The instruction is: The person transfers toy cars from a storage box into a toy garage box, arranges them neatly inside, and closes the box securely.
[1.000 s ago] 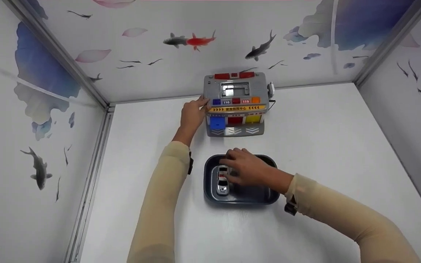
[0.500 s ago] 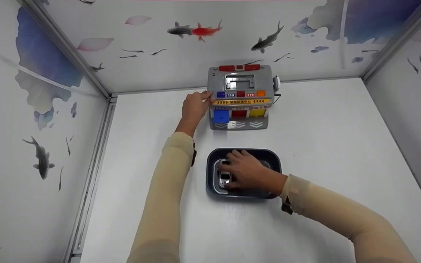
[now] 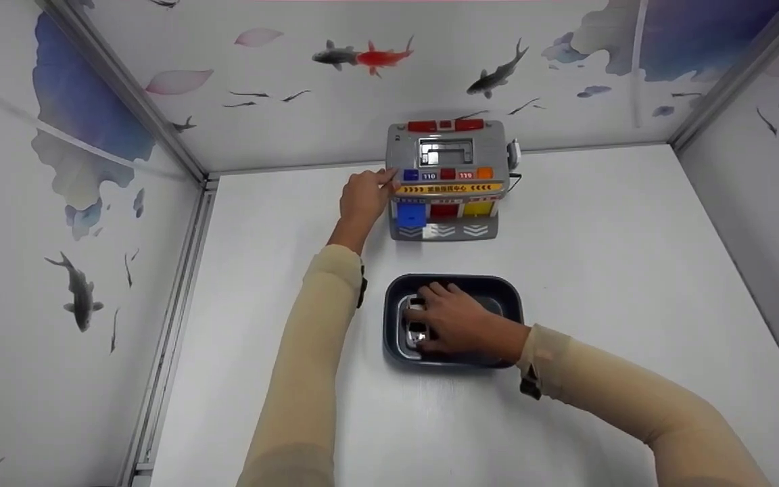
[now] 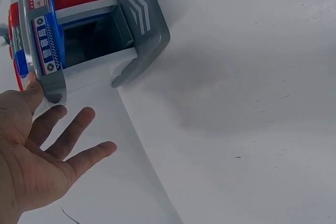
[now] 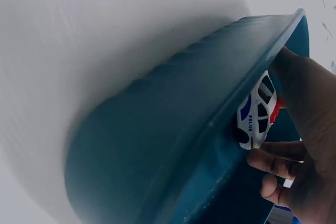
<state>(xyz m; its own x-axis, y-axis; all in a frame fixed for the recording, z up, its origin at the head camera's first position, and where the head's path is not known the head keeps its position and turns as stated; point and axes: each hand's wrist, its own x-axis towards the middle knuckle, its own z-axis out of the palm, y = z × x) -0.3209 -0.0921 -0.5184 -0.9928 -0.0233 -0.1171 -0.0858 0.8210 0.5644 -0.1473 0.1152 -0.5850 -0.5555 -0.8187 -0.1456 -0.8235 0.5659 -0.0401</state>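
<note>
A grey toy emergency station [image 3: 403, 152] with blue, red and yellow doors stands against the back wall. Its blue door [image 3: 411, 215] is swung up; the left wrist view shows a dark bay below it. My left hand [image 3: 362, 199] touches the station's left front corner with the thumb, and several fingers [image 4: 73, 135] spread out straight beside it. In front stands a dark blue tray [image 3: 454, 366] holding a white toy police car [image 5: 257, 116]. My right hand [image 3: 460, 321] reaches into the tray and grips the car between thumb and fingers. The car still lies low inside the tray.
A white tabletop [image 3: 599, 257] surrounds the tray and station. Walls printed with fish close in the back and both sides, joined by metal corner frames [image 3: 180, 284]. A small white part [image 3: 514, 154] and a thin black rod [image 3: 514, 180] stick out from the station's right side.
My right hand has come down onto the police car and taken hold of it. The left hand stays at the station's corner. The head view has tilted slightly downward.
</note>
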